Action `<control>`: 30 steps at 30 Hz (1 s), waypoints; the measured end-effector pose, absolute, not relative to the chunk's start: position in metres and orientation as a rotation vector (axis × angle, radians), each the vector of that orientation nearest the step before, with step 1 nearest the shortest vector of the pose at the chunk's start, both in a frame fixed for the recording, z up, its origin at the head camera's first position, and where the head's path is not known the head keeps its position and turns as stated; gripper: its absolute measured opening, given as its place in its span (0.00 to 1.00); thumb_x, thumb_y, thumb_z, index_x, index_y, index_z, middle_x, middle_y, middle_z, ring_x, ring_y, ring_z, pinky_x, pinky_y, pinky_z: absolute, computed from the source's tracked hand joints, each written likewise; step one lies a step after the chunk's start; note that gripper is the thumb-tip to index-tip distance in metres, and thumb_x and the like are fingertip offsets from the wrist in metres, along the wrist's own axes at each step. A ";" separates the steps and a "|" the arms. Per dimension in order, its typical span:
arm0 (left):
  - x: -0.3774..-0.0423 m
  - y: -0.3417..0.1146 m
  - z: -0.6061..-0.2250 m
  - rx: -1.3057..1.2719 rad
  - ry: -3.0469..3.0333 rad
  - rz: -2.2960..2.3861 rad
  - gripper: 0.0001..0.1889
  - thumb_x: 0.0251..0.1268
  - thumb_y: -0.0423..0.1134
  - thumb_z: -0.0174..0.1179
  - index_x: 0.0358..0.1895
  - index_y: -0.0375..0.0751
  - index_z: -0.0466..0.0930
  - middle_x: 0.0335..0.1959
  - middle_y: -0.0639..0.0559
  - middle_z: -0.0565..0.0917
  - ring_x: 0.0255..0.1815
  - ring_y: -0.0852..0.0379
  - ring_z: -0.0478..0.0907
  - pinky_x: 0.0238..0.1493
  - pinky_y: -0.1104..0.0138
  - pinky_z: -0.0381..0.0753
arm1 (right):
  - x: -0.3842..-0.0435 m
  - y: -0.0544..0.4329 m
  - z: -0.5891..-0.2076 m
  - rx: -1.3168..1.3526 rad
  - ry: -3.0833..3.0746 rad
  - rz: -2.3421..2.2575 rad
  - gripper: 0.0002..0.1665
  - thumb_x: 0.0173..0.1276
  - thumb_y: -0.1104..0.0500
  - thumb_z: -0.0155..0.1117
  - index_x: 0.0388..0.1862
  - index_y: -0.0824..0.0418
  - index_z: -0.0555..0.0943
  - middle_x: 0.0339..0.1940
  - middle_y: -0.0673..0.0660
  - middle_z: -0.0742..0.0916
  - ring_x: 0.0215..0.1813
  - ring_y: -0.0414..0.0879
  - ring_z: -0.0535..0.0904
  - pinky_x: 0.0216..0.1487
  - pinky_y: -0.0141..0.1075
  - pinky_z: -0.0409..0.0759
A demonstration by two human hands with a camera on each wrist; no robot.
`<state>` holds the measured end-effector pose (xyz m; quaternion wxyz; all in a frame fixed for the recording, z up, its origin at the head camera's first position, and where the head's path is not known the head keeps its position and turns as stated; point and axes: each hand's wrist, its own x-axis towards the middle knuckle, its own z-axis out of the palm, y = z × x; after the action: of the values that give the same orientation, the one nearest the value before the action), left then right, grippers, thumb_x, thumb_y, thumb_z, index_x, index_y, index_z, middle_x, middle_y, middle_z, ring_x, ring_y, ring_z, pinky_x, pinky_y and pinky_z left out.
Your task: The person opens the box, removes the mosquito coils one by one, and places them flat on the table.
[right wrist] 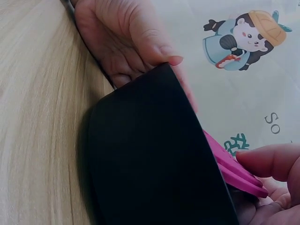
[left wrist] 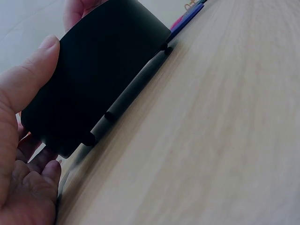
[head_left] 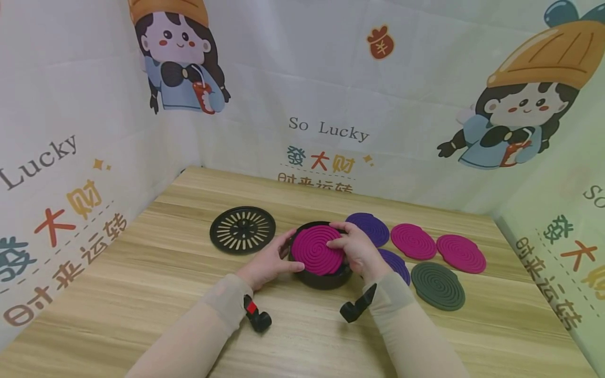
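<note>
Head view: both forearms reach forward from the near edge, hands either side of black round container (head_left: 325,281) on wooden table (head_left: 156,310). Left hand (head_left: 268,265) wraps container's left wall, thumb and fingers spread around it. Right hand (head_left: 363,251) pinches magenta coil (head_left: 314,256) at its right edge, thumb on top, fingertips underneath. Coil sits in container's mouth, round spiral face upward, its plane slanting up above the rim toward right hand. Slotted black disc (head_left: 242,229) lies left of container.

Magenta coil (head_left: 315,252) in right fingers (head_left: 336,243) at black tub (head_left: 323,282), 5 coils (head_left: 413,241) rightward
</note>
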<state>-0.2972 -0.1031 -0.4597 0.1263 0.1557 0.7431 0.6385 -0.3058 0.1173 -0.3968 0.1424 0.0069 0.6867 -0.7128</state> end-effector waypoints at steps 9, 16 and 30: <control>-0.297 -0.103 -0.459 0.448 2.158 1.853 0.50 0.52 0.37 0.73 0.77 0.49 0.50 0.77 0.46 0.47 0.77 0.48 0.45 0.75 0.59 0.49 | -0.305 0.115 -0.399 0.067 2.026 -2.084 0.32 0.59 0.78 0.57 0.64 0.69 0.63 0.33 0.56 0.82 0.24 0.40 0.81 0.22 0.29 0.80; -0.297 -0.104 -0.460 0.454 2.158 1.853 0.51 0.52 0.37 0.73 0.77 0.48 0.50 0.78 0.45 0.47 0.77 0.47 0.45 0.74 0.57 0.49 | -0.306 0.115 -0.400 0.086 2.033 -2.103 0.32 0.59 0.78 0.58 0.63 0.69 0.65 0.37 0.58 0.82 0.26 0.40 0.81 0.23 0.29 0.81; -0.297 -0.102 -0.461 0.416 2.197 1.850 0.52 0.49 0.39 0.75 0.76 0.50 0.51 0.77 0.48 0.50 0.76 0.49 0.47 0.74 0.60 0.50 | -0.305 0.118 -0.398 0.107 1.978 -2.176 0.32 0.59 0.78 0.56 0.63 0.71 0.64 0.35 0.57 0.82 0.26 0.40 0.81 0.24 0.29 0.82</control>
<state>-0.2967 -0.1024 -0.4605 0.1195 0.1422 0.7516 0.6330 -0.3049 0.1178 -0.3978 0.0992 0.0363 0.6688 -0.7359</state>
